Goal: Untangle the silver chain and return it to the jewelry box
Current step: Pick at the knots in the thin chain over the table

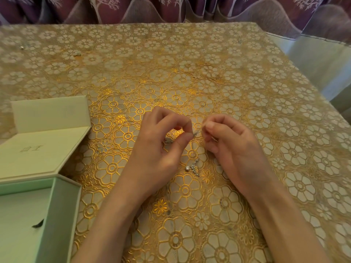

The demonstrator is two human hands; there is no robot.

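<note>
Now both hands pinch the silver chain (196, 132).
Left hand (161, 143) and right hand (233, 147) fingertips grip it above the tablecloth (247, 88); jewelry box (57, 205) open nearby.

Gold flower pattern covers the tablecloth (190, 63). Pale mint-green jewelry box (57, 205), silver chain (193, 166). Purple curtain (171, 8) shows white trees.

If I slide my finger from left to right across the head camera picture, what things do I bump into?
Jewelry box → left hand → silver chain, pinched between both hands and dangling to the tablecloth → right hand.
</note>
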